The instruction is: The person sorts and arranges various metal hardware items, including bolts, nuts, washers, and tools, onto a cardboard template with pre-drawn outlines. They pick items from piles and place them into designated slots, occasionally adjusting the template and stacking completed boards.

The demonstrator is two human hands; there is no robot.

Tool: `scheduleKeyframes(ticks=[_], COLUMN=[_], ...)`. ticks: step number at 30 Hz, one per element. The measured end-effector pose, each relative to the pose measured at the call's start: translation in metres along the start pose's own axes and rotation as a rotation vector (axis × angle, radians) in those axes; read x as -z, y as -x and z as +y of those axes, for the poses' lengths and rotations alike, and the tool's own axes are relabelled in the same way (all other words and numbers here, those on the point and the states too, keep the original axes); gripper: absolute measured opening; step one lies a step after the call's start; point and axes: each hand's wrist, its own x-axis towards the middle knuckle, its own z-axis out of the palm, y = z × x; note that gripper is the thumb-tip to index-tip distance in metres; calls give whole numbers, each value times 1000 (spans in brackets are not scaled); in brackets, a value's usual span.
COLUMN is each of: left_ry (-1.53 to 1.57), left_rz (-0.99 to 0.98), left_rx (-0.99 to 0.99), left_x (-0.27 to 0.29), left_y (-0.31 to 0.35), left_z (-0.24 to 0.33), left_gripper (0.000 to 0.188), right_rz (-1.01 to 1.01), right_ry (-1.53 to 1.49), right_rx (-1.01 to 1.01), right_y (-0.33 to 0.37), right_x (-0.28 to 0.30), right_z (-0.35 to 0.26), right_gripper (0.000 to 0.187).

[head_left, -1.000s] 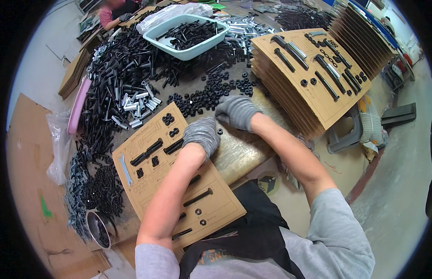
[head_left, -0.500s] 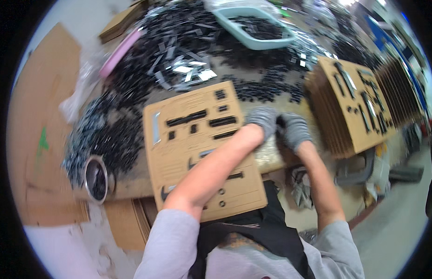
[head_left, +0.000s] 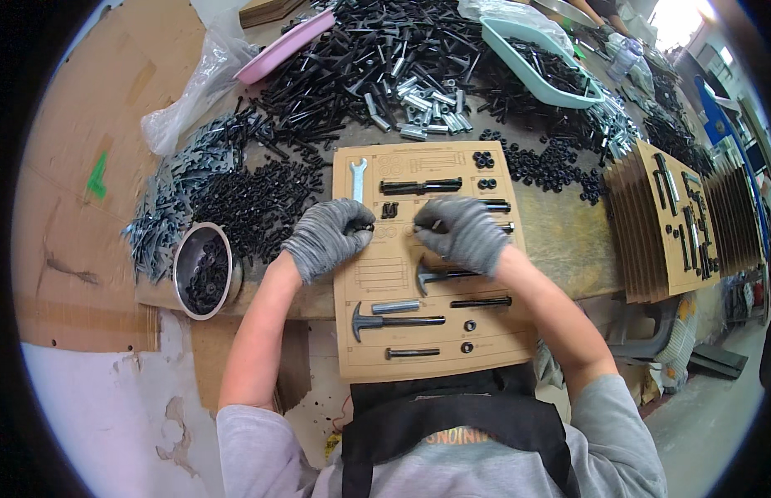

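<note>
Centre of frame: a pair of short black screws (head_left: 389, 211) stands on a flat tan cardboard sheet (head_left: 402, 286), long axes running up the frame, between the two sets of fingertips and slightly above them; the left hand appears marginally nearer. Left hand (head_left: 325, 239), grey knitted glove: thumb and forefinger brought together, apparently pinching a small dark piece (head_left: 370, 226) over the sheet. Right hand (head_left: 464, 234), same glove type: fingers curled, thumb side toward the left hand; cannot tell whether they hold anything. A silver-grey open-ended spanner (head_left: 358, 179) lies just above the left fingers, long axis also up-and-down; a pair of long black bolts (head_left: 420, 187) lies crosswise above the right hand. Sheet sits on a dull grey worktable (head_left: 568, 249), its lower edge overhanging the front toward the black apron (head_left: 456, 419). Surroundings: round metal bowl (head_left: 183, 278) and heap of tiny black screws (head_left: 265, 199) to the left; silver metal tubes (head_left: 431, 109) and black nuts (head_left: 551, 170) beyond the sheet; pink plastic tray (head_left: 286, 48) upper left, pale-blue plastic basin (head_left: 518, 66) upper right; stacked tan cardboard boards (head_left: 638, 241) at right.
</note>
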Motion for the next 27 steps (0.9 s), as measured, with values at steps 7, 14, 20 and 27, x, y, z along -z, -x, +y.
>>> scheduleKeyframes(ticks=[7, 14, 20, 27], left_ry=[-269, -266, -271, -287], left_rz=[-13, 4, 83, 547], left_rx=[-89, -115, -135, 314], left_x=[-7, -13, -17, 86], left_y=[6, 2, 14, 113], left_z=[-9, -20, -28, -71], left_gripper=[21, 22, 31, 22], right_rz=[-19, -34, -7, 249], right_ry=[314, 302, 204, 43], right_rx=[79, 27, 99, 4], right_y=[-31, -34, -26, 33], right_x=[-61, -62, -51, 17], right_z=[-7, -11, -28, 1], right_gripper=[20, 17, 21, 18])
